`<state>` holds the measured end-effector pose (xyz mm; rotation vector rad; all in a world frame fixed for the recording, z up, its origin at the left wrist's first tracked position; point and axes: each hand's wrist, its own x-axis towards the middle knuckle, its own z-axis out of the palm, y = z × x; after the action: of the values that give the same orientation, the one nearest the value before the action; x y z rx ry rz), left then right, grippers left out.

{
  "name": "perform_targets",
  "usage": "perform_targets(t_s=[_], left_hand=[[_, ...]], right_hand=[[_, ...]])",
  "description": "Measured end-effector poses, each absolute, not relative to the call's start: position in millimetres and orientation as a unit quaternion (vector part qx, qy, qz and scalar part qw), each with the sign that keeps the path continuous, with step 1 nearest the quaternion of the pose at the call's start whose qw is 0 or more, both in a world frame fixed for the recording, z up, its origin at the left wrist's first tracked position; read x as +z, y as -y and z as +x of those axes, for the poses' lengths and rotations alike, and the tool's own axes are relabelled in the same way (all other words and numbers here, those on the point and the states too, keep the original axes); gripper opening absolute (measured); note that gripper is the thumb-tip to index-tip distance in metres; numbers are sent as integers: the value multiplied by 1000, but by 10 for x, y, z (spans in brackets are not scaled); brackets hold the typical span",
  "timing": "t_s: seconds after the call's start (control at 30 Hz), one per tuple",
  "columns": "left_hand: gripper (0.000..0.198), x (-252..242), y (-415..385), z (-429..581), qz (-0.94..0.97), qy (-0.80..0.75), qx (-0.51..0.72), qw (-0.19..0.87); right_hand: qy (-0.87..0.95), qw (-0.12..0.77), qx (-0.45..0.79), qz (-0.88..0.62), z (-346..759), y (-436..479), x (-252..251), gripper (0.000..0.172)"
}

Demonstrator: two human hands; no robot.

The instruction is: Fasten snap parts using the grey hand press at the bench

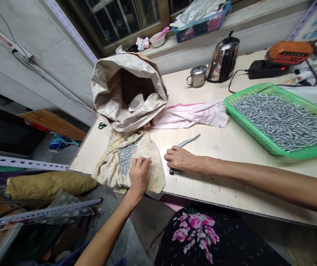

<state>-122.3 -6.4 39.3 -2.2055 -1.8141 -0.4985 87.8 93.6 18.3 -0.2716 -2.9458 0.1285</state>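
My left hand [140, 174] is closed, thumb and fingers drawn together at the edge of a small heap of metal pins [128, 157]. Whatever sits in its fingertips is too small to make out. The pins lie on a crumpled, patterned yellowish cloth [153, 175] at the table's front edge. On the tabletop to the right, my right hand [181, 159] rests with curled fingers, its grip hidden. A grey handle [188, 140] sticks out behind that hand, and a small black end [174, 171] shows below it; I cannot tell whether they are one tool.
An open woven sack [105, 92] with a white cup [136, 102] stands behind the cloth. A green basket [294, 153] of metal pins sits right. Further back are a pinkish towel [194, 115], a metal mug [197, 77], a kettle [222, 59] and an orange battery [287, 52].
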Motion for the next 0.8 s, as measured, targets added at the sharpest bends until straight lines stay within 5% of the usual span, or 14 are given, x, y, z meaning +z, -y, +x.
perform_targets(t_s=[0.17, 0.33, 0.43, 0.6, 0.67, 0.8], left_hand=[[28, 287, -125, -1613, -803, 592, -30, 58], [31, 95, -253, -1761, -815, 573, -80, 33], [36, 90, -281, -1735, -806, 572, -150, 22], [38, 185, -179, -1582, -762, 595, -240, -82], [36, 267, -137, -1500, -720, 638, -234, -143], [42, 542, -82, -1202, -619, 694, -246, -273]], right_hand=[[979, 168, 65, -96, 915, -880, 184, 15], [985, 172, 3, -20, 943, -823, 60, 20], [978, 192, 70, -36, 917, -843, 14, 17], [819, 461, 206, -273, 1224, -898, 425, 17], [777, 499, 137, -359, 1583, -911, 741, 20], [725, 390, -115, -556, 2329, -863, 1211, 22]])
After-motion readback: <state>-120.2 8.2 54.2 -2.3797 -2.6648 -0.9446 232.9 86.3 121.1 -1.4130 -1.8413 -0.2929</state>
